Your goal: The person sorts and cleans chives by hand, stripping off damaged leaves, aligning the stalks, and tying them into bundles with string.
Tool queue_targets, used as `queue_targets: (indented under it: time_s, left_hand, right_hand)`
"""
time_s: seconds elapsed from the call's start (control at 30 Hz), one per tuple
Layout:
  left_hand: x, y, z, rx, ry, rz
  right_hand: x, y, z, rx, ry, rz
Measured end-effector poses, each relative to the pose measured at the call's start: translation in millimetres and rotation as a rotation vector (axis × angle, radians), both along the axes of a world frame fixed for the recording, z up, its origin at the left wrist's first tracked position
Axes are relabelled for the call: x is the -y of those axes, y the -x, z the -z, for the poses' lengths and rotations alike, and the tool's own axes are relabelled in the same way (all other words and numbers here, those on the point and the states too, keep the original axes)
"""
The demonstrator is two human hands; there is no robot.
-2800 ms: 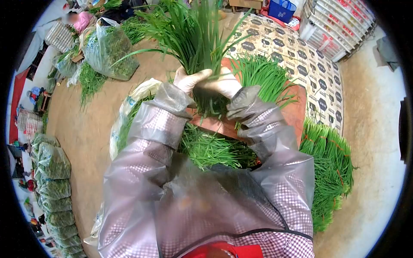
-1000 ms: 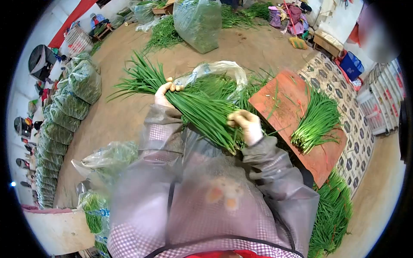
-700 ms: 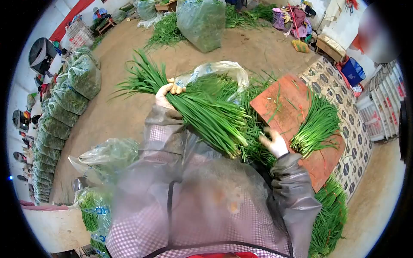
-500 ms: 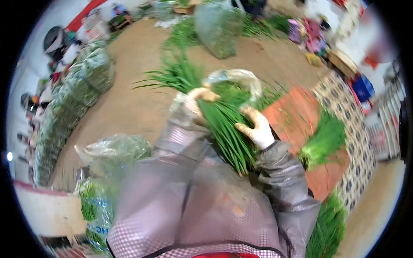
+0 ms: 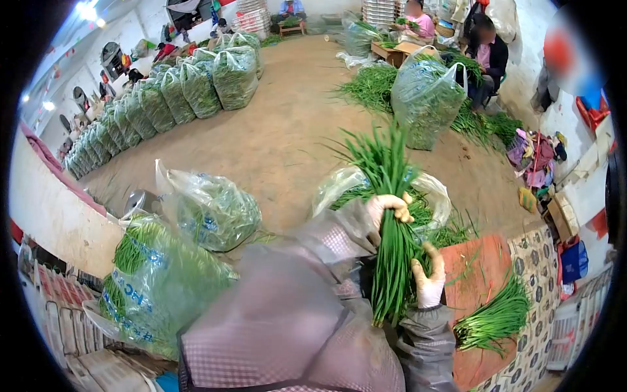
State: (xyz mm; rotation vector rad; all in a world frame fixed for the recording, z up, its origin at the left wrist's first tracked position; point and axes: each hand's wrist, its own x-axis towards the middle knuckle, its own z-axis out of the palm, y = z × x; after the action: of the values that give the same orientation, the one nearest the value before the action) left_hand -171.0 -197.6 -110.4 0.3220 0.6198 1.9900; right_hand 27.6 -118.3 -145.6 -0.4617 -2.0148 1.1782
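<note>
My left hand (image 5: 390, 208), in a pale glove, is closed around the middle of a bunch of long green chives (image 5: 395, 271). The bunch runs nearly up and down in the view, its leaves spreading beyond my fist and its other end close to my apron. Just right of the bunch, my right hand (image 5: 429, 279), also gloved, has thumb and fingers spread and holds nothing. Behind the bunch stands an open plastic bag (image 5: 332, 187) with more greens inside. A second bunch of chives (image 5: 499, 317) lies on the orange-red board (image 5: 473, 264) to my right.
Filled plastic bags (image 5: 219, 212) stand at my left, one bulging bag (image 5: 157, 281) nearest me. A long row of bags (image 5: 150, 108) lines the far left. Ahead are another large bag (image 5: 426, 104), loose greens (image 5: 369, 88) on the floor and seated people (image 5: 486, 55). A patterned mat (image 5: 539, 281) borders the board.
The view has tilted up and turned left, showing more of the room. The bunch in my left hand has swung from slanted to nearly upright in view. My right hand stays spread beside it.
</note>
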Motion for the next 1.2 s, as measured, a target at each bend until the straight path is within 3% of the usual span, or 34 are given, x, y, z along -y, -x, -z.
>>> queue_targets:
  time_s: [0.03, 0.13, 0.2, 0.27, 0.37, 0.4, 0.5, 0.6, 0.67, 0.7, 0.73, 0.77, 0.83, 0.9, 1.0, 1.03, 1.07, 1.13, 1.2]
  left_hand:
    - [0, -5, -5, 0.002, 0.000, 0.040]
    - [1, -4, -7, -0.029, -0.028, 0.092]
    - [1, -4, -5, -0.007, 0.001, 0.105]
    - [1, -3, -5, 0.005, 0.004, 0.096]
    - [0, -2, -5, 0.017, 0.037, 0.076]
    - [1, -1, -6, 0.013, 0.060, 0.066]
    - [1, 4, -2, 0.009, 0.051, 0.045]
    - [1, 14, 2, 0.023, 0.007, -0.004]
    - [3, 20, 3, 0.055, -0.021, 0.037]
    - [4, 21, 4, 0.096, -0.058, 0.027]
    - [3, 22, 2, 0.095, -0.061, 0.023]
    - [3, 22, 1, 0.072, -0.054, 0.042]
    - [3, 18, -10, 0.008, -0.031, 0.079]
    - [-2, 5, -18, -0.051, -0.033, 0.157]
    - [-14, -21, -30, -0.098, -0.080, 0.357]
    - [-17, -32, -30, -0.202, -0.096, 0.331]
    - [-21, -38, -30, -0.306, -0.112, 0.301]
    - [-22, -35, -44, -0.246, -0.058, 0.355]
    - [-17, -19, -53, -0.071, -0.216, 0.432]
  right_hand:
    - [-7, -3, 19, 0.003, 0.285, -0.089]
    - [-6, -7, 35, -0.172, 0.560, -0.006]
    - [-7, -13, 32, -0.106, 0.583, 0.010]
    - [-3, -14, 24, -0.217, 0.530, -0.120]
    - [-5, -26, 15, -0.188, 0.466, 0.077]
    - [-14, -34, 23, -0.268, 0.559, 0.007]
    - [-18, -62, 35, -0.050, 0.733, 0.093]
    - [-36, -100, 102, 0.211, 0.625, 0.170]
    - [-74, -155, 230, 0.446, 0.221, 0.040]
    - [-72, -177, 243, 0.840, 0.078, -0.100]
    - [-72, -182, 242, 1.225, -0.081, -0.242]
    - [-78, -184, 239, 1.225, -0.088, -0.244]
    - [-73, -161, 155, 1.132, -0.260, -0.247]
    - [-84, -122, 75, 0.966, -0.195, 0.089]
    - [-38, -44, -50, -0.084, 0.195, -0.067]
    - [-46, -41, -36, -0.089, 0.191, -0.073]
    - [-60, -36, -8, -0.008, 0.380, -0.293]
    - [-62, -14, 3, 0.277, 0.391, -0.658]
    - [-63, -23, 27, 0.507, 0.562, -0.718]
